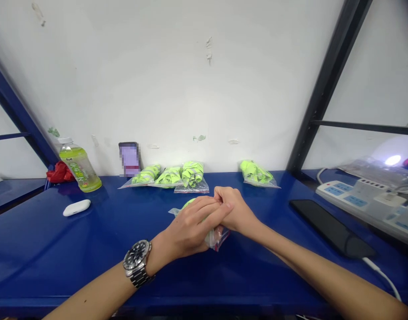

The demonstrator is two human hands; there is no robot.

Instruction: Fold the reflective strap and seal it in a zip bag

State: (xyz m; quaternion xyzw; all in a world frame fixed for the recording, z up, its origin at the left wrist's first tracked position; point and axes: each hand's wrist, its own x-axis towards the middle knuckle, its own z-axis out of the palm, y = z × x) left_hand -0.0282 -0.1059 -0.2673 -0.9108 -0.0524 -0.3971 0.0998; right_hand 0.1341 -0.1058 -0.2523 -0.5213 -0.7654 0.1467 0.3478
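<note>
On the blue painted-metal worktop [73, 240], clear plastic zip bags of neon-yellow fabric [169, 177] lie in a row behind the hands [210, 218], with a green-tea plastic bottle [80, 166] to the left and a white power strip [357, 203] to the right.

The blue bench [57, 249] carries a plastic bottle [80, 165], a red cloth [60, 173] just left of it, and bagged neon-yellow bundles [192, 174] to its right.

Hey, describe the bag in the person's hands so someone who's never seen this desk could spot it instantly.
On the blue table, four clear bags of neon-green items line the back wall. The one you want lies nearer you, away from that row: a matching bag held by the left hand and right hand, the only bag being handled.
</note>
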